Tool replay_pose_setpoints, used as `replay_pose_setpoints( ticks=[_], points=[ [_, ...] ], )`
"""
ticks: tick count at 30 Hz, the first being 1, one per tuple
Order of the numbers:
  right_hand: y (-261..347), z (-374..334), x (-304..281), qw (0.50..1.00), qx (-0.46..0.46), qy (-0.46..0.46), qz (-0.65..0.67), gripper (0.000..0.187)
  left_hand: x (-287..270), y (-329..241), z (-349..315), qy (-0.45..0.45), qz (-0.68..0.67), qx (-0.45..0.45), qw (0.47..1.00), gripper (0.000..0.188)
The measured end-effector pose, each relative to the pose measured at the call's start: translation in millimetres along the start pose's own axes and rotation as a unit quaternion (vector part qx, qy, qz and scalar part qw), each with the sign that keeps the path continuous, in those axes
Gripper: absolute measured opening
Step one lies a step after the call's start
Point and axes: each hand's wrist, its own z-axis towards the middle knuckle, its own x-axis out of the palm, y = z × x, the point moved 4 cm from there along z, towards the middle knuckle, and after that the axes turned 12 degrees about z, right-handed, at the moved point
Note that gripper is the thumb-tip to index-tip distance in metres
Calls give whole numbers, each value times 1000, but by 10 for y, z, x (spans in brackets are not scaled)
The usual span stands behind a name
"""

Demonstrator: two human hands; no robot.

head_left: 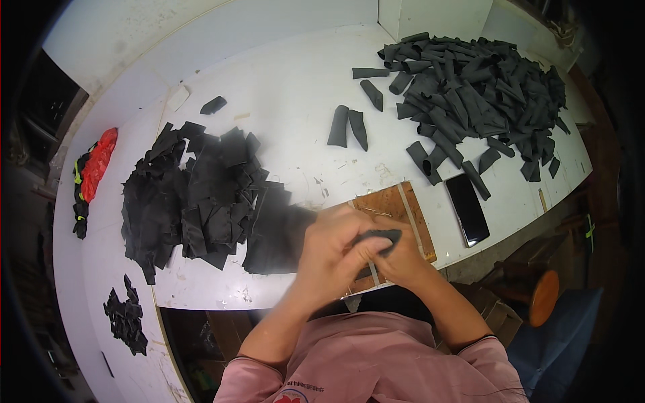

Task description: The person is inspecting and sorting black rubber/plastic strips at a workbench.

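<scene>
Both my hands meet over a brown wooden board (422,232) at the table's front edge, with a small dark grey fabric piece (388,236) between them. My left hand (330,250) is closed, its thumb pressed onto the piece. Around its other side my right hand (406,258) is wrapped; most of the piece is hidden in the fingers. Flat black fabric pieces (208,195) lie heaped left of my hands, the nearest ones reaching my left wrist. Rolled dark grey fabric tubes (463,101) make a big pile at the far right.
A black phone (466,211) lies right of the board. Two loose tubes (338,126) rest mid-table. On the left are a red plastic bag (102,158) and a small heap of black scraps (125,317). An orange-topped stool (543,297) stands beyond the table's front right edge.
</scene>
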Motion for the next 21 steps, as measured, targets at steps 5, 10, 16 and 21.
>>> replay_pose_setpoints(
  ticks=[5, 10, 16, 21],
  points=[
    [11, 26, -7, 998, -5, -15, -61, 6, 21, 33, 7, 29, 36, 6, 999, 13],
    [190, 137, -74, 991, 44, 63, -111, 19, -25, 134, -211, -124, -222, -68, 965, 11],
    [75, 126, 5, 985, 70, 100, -125, 27, 11, 338, -300, -137, -431, -125, 883, 14],
    [234, 176, -11, 981, 52, 121, -143, 28, -72, 345, -307, -151, -361, -110, 914, 14]
  ],
)
